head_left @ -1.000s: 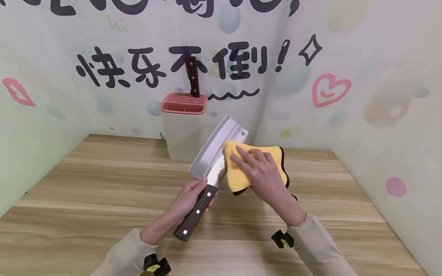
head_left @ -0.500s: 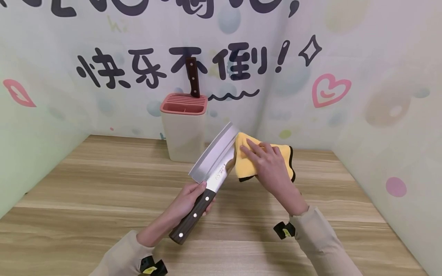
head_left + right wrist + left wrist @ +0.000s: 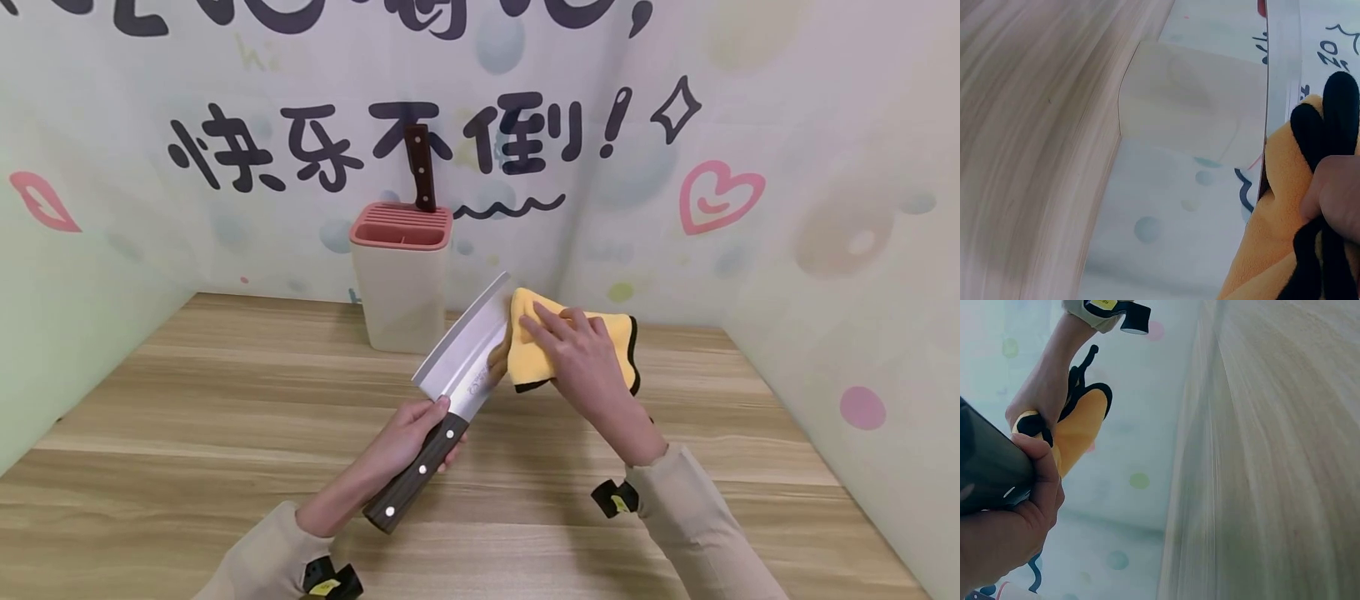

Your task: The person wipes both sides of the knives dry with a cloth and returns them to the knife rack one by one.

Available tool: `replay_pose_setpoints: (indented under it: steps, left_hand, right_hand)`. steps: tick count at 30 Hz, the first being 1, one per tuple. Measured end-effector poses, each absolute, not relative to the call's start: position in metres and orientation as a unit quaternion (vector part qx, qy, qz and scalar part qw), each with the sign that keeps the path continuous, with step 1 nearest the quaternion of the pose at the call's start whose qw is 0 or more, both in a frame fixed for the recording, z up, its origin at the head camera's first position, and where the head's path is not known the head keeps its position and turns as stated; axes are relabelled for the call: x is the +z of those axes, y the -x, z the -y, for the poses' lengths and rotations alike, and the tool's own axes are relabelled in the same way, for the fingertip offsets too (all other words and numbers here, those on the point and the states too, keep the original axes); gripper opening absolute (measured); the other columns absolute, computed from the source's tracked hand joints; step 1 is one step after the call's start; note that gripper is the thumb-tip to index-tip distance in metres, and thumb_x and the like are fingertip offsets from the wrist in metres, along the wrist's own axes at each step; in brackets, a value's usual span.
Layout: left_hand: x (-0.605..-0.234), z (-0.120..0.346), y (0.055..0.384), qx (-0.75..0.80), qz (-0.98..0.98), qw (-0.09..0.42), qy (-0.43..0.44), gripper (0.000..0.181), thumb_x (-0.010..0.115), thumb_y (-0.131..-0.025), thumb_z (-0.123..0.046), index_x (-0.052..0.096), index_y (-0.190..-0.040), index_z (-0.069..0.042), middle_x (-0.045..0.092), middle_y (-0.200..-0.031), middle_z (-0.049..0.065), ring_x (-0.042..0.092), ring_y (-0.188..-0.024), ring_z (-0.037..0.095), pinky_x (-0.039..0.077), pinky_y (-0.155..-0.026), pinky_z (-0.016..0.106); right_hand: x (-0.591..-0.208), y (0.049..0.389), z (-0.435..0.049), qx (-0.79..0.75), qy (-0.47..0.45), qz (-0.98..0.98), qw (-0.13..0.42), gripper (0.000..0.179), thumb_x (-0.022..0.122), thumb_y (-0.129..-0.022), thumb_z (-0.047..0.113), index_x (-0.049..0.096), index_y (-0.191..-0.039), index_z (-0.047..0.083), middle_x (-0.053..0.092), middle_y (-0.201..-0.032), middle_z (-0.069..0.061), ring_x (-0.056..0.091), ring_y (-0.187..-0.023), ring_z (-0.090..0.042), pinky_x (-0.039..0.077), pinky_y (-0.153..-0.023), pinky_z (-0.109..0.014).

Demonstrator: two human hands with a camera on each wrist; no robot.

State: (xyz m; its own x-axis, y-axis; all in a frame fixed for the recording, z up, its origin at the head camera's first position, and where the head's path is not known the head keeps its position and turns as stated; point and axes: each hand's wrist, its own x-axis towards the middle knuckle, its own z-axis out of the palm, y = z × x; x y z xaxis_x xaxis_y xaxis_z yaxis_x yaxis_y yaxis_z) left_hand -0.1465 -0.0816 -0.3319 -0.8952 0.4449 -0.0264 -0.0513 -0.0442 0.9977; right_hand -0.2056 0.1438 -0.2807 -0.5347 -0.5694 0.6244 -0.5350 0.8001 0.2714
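In the head view, my left hand (image 3: 405, 435) grips a cleaver (image 3: 463, 354) around the front of its dark riveted handle (image 3: 422, 471), thumb near the blade. The blade slants up and away, above the table. My right hand (image 3: 588, 358) holds a yellow cloth (image 3: 529, 360) with black edging against the far part of the blade, hiding the blade's end. The right wrist view has the thumb (image 3: 1338, 194) pressing into the folded cloth (image 3: 1279, 200), with the shiny blade (image 3: 1282, 62) beside it. From the left wrist, curled fingers (image 3: 1041, 481) show around the handle (image 3: 988, 465).
A cream knife block (image 3: 401, 292) with a pink slotted top stands at the back, behind the cleaver. One brown-handled knife (image 3: 422, 171) sticks up from it. The wooden table (image 3: 225, 417) meets a printed wall sheet (image 3: 600, 250) behind and at both sides.
Over the last second the cloth has slid up and right toward the blade's far end. The cleaver has tipped, its face now looking narrower, and its handle has shifted slightly left and down.
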Motion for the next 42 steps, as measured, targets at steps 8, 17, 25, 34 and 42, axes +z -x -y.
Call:
replay_pose_setpoints:
  steps: [8, 17, 25, 34, 42]
  left_hand:
    - [-0.332, 0.077, 0.148, 0.715, -0.66, 0.182, -0.142, 0.051, 0.028, -0.099, -0.028, 0.047, -0.097, 0.019, 0.056, -0.07, 0.004, 0.052, -0.053, 0.007, 0.046, -0.05, 0.019]
    - [-0.331, 0.076, 0.15, 0.71, -0.664, 0.185, -0.143, 0.039, 0.036, -0.097, -0.023, 0.047, -0.094, 0.015, 0.055, -0.068, 0.004, 0.051, -0.053, 0.007, 0.046, -0.048, 0.018]
    - [-0.33, 0.077, 0.151, 0.688, -0.684, 0.168, -0.174, 0.015, 0.05, -0.082, -0.001, 0.045, -0.089, 0.012, 0.055, -0.066, 0.006, 0.051, -0.053, 0.008, 0.045, -0.049, 0.018]
    - [-0.332, 0.079, 0.152, 0.665, -0.701, 0.157, -0.205, 0.024, 0.053, -0.079, 0.003, 0.046, -0.098, 0.017, 0.055, -0.069, 0.005, 0.053, -0.059, 0.013, 0.047, -0.053, 0.02]
    - [-0.334, 0.079, 0.152, 0.654, -0.71, 0.154, -0.211, 0.023, 0.054, -0.079, 0.004, 0.048, -0.097, 0.016, 0.054, -0.068, 0.005, 0.053, -0.059, 0.014, 0.046, -0.054, 0.021]
  right_hand:
    - [-0.282, 0.194, -0.132, -0.037, -0.36, 0.854, 0.373, 0.047, 0.067, -0.069, -0.006, 0.062, -0.112, 0.013, 0.058, -0.118, -0.008, 0.054, -0.089, -0.028, 0.043, -0.064, -0.038]
    - [-0.283, 0.179, -0.119, -0.075, -0.424, 0.822, 0.373, 0.042, 0.068, -0.074, 0.002, 0.061, -0.113, 0.016, 0.056, -0.12, -0.003, 0.053, -0.093, -0.025, 0.045, -0.071, -0.035]
    - [-0.282, 0.17, -0.112, -0.079, -0.445, 0.81, 0.374, 0.042, 0.069, -0.074, 0.005, 0.062, -0.113, 0.017, 0.056, -0.121, -0.002, 0.052, -0.097, -0.024, 0.042, -0.071, -0.033]
    - [-0.28, 0.167, -0.106, -0.078, -0.489, 0.78, 0.382, 0.037, 0.065, -0.077, 0.005, 0.062, -0.112, 0.018, 0.055, -0.121, 0.0, 0.05, -0.096, -0.022, 0.041, -0.073, -0.033]
    - [-0.282, 0.169, -0.106, -0.073, -0.504, 0.77, 0.386, 0.034, 0.062, -0.079, 0.004, 0.062, -0.11, 0.018, 0.055, -0.121, 0.0, 0.051, -0.097, -0.023, 0.042, -0.077, -0.035]
